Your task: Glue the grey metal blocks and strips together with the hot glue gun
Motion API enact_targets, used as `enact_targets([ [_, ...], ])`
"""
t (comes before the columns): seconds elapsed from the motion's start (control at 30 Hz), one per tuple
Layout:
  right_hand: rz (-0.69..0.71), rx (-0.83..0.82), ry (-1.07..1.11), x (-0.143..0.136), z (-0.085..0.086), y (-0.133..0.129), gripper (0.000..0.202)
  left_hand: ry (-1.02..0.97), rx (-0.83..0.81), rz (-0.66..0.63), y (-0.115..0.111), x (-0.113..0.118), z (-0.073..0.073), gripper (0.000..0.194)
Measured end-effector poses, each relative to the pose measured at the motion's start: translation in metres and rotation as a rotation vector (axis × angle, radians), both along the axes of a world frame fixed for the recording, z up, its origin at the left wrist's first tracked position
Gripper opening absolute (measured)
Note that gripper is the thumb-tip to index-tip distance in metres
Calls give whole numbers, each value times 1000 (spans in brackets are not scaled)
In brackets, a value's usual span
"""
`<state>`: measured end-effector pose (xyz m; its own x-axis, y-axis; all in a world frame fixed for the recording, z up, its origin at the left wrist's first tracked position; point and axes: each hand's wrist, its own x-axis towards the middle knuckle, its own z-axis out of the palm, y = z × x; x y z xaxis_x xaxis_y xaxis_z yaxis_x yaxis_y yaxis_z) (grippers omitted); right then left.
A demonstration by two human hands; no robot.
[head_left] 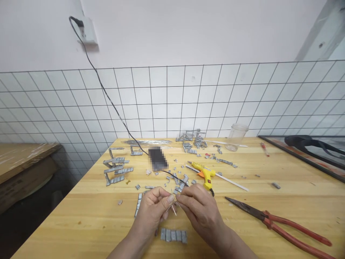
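Both hands meet low in the middle of the view, above the wooden table (91, 219). My left hand (153, 210) pinches a thin wire (174, 210) between thumb and forefinger. Close against it, my right hand (201, 212) has its fingers pressed together at the same small work; what lies between those fingertips is too small to tell. Just below the hands lies a row of grey metal pieces (174, 235). A second grey strip (138, 205) is partly hidden behind my left hand.
Red-handled pliers (266, 218) lie at the right, a yellow glue gun (206, 174) beyond my right hand. Grey frames (115, 169) stand at the left. A clear jar (237, 136), a blurred dark object (158, 158) and thin wires (147, 143) are farther back.
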<state>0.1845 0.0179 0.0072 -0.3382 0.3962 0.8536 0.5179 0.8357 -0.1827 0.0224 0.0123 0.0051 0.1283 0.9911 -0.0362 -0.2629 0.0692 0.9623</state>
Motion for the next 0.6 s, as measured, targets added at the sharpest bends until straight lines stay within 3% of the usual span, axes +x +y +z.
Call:
enact_targets([
  [0.3,107,-213,169,-6,2,-2,15,125,142,26,-3,-1,2,29],
  [0.4,164,-372,240,-6,6,-4,16,219,208,38,-6,-3,6,25],
  [0.6,227,-721,313,-5,4,0,17,520,496,142,-7,-8,16,18],
])
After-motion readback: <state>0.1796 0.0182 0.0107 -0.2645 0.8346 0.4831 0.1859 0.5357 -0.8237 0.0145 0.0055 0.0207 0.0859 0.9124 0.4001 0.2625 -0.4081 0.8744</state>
